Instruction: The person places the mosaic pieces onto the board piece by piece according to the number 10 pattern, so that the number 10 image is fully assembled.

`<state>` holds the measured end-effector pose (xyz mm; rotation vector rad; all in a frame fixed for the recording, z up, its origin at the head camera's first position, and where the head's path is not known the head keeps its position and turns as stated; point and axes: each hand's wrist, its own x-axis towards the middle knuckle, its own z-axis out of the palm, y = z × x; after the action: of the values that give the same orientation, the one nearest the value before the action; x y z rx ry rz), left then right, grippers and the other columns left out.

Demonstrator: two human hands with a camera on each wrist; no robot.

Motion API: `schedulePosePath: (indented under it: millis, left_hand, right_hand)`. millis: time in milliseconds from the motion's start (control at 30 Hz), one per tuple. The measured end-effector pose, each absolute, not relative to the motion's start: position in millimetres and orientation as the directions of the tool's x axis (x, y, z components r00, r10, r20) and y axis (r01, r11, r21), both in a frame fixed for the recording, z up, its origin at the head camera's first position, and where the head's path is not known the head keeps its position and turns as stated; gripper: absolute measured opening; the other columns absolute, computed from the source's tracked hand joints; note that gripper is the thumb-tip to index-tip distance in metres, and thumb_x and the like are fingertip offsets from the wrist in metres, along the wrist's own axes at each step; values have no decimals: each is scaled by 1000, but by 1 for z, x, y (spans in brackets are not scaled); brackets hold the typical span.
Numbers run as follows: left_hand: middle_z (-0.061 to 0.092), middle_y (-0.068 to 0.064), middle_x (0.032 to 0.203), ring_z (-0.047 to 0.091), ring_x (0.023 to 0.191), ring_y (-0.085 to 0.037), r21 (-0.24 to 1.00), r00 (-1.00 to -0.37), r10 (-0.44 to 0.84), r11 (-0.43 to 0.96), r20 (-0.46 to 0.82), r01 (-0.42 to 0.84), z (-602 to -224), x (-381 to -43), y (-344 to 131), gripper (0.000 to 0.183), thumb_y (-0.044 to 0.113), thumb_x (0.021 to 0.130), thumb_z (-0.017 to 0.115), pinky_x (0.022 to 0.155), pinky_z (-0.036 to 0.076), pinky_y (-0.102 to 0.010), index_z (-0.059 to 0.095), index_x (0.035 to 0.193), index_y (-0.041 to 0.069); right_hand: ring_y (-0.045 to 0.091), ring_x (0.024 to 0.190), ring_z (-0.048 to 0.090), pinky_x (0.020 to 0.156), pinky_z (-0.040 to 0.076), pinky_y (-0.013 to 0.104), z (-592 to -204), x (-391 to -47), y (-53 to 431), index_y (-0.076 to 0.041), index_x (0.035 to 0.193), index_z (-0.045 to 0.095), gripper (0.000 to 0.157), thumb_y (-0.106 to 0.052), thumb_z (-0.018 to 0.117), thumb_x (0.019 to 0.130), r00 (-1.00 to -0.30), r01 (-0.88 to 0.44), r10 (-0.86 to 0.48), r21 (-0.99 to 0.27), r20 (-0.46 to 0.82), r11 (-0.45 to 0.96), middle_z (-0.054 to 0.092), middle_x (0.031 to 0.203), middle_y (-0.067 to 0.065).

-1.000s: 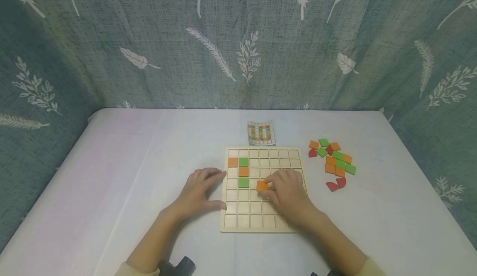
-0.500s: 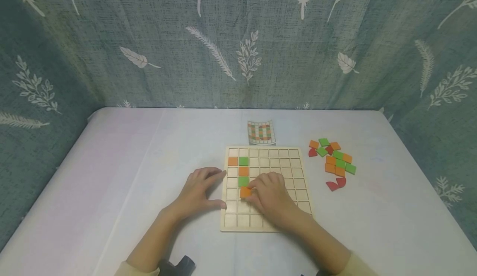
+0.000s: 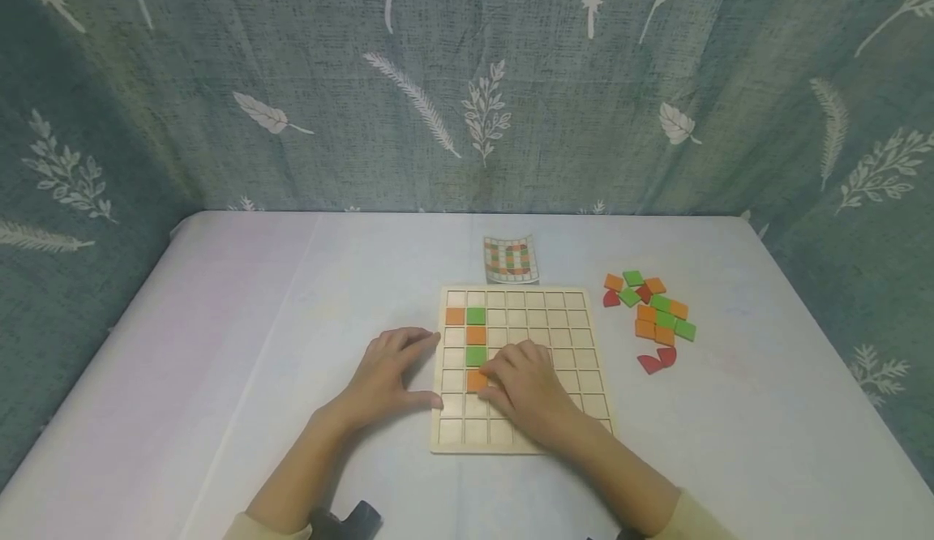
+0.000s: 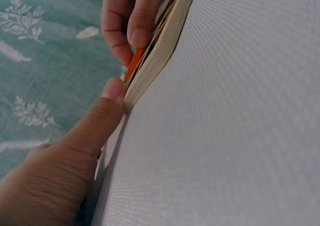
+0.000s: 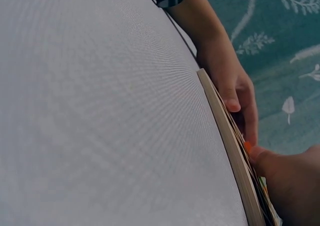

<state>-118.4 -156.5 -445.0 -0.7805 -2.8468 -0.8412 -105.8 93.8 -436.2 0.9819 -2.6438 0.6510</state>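
My right hand (image 3: 529, 390) pinches an orange square tile (image 3: 476, 381) between thumb and fingers, in the second column of a wooden grid board (image 3: 477, 432). In the left wrist view this orange tile (image 4: 134, 63) looks tilted over the board. Directly above it in that column lie a green tile (image 3: 476, 356), an orange tile (image 3: 476, 335) and another green tile (image 3: 476, 315). One more orange tile (image 3: 456, 316) fills a first-column cell beside the upper green one. My left hand (image 3: 387, 371) rests at the board's left edge, thumb and fingers spread and touching it.
A small pattern card (image 3: 511, 259) with a curled edge lies behind the board. To the right is a loose group of orange and green square tiles (image 3: 665, 319) with red curved pieces (image 3: 650, 364). A patterned curtain (image 3: 467, 118) hangs behind the white table (image 3: 292, 280).
My right hand has carried the orange tile leftward across the board to the second column, just below the lower green tile. My left hand has stayed at the board's edge.
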Motion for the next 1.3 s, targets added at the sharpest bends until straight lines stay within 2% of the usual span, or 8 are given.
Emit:
schedulePosePath:
  millis: [167,333,767,967,1200,1300]
  left_hand:
    - [49,-7,131,41,122,-28,496,-875,444,725,193,477,-444,-118,-156,87,52,66,77,100,32,-49,49,137,10]
    - [50,-8,131,42,122,-28,492,-870,449,722,203,487,-443,-118,-156,87,52,66,77,99,33,-49,50,136,9]
    - [49,-7,131,41,121,-28,490,-863,460,714,211,500,-443,-119,-155,86,52,66,77,99,32,-48,51,136,9]
    - [49,-7,131,42,120,-27,482,-857,465,712,222,511,-445,-120,-157,85,53,66,77,99,32,-48,52,135,10]
    - [49,-7,131,41,122,-27,488,-856,465,707,225,512,-446,-120,-157,85,53,67,76,100,31,-48,51,136,10]
    - [49,-6,132,41,122,-27,494,-860,462,708,216,504,-445,-119,-157,84,53,68,76,100,31,-48,51,136,11]
  right_hand:
    - [12,84,42,74,33,29,-439,-106,94,-14,96,71,19,-29,68,85,-718,-691,-540,-358,440,628,57,90,-5]
    - [11,80,42,71,33,27,-440,-107,93,-15,94,74,18,-28,69,84,-724,-683,-520,-367,453,631,58,86,-7]
    - [7,77,41,71,34,26,-442,-108,91,-17,93,75,18,-26,75,78,-835,-550,-407,-532,371,644,59,85,-9]
    - [8,81,45,76,36,28,-437,-109,94,-16,92,74,25,-28,81,71,-860,-510,-358,-568,365,646,59,86,-9]
    - [9,80,48,77,37,30,-432,-111,104,-12,93,73,31,-25,84,67,-816,-570,-354,-536,456,623,61,83,-5]
    - [11,82,49,78,38,32,-430,-111,108,-12,95,72,33,-26,83,67,-816,-570,-370,-515,445,640,60,83,-5]
